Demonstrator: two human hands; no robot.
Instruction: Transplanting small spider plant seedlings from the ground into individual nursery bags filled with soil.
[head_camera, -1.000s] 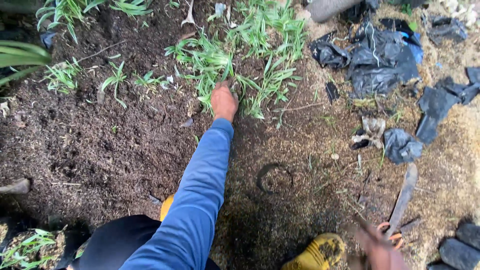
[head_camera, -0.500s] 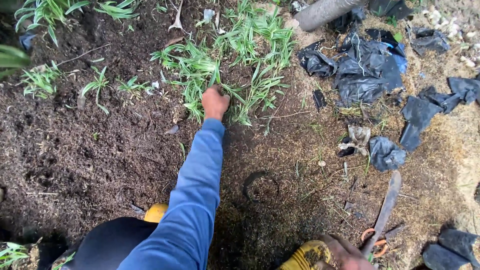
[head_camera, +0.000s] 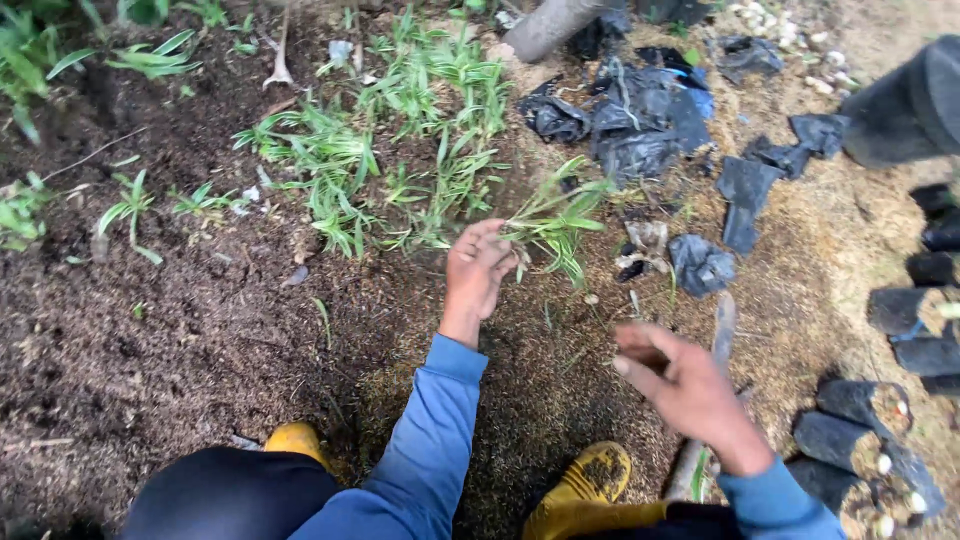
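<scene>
Currently left hand (head_camera: 478, 272) has fingers closed around a small grass seedling (head_camera: 553, 218), lifted clear of the soil bed (head_camera: 150, 330), near its middle. Right hand (head_camera: 685, 385) is open, blurred, holding nothing, over a long tool (head_camera: 722, 325). One seedling out; the clump (head_camera: 400, 160) remains rooted. Black grow bags (head_camera: 860, 430) sit at right edge.

A small green grass seedling with thin narrow leaves (head_camera: 553, 222) lies tilted above dark soil, its pale base pinched in the left hand's (head_camera: 478, 272) fingers.
</scene>
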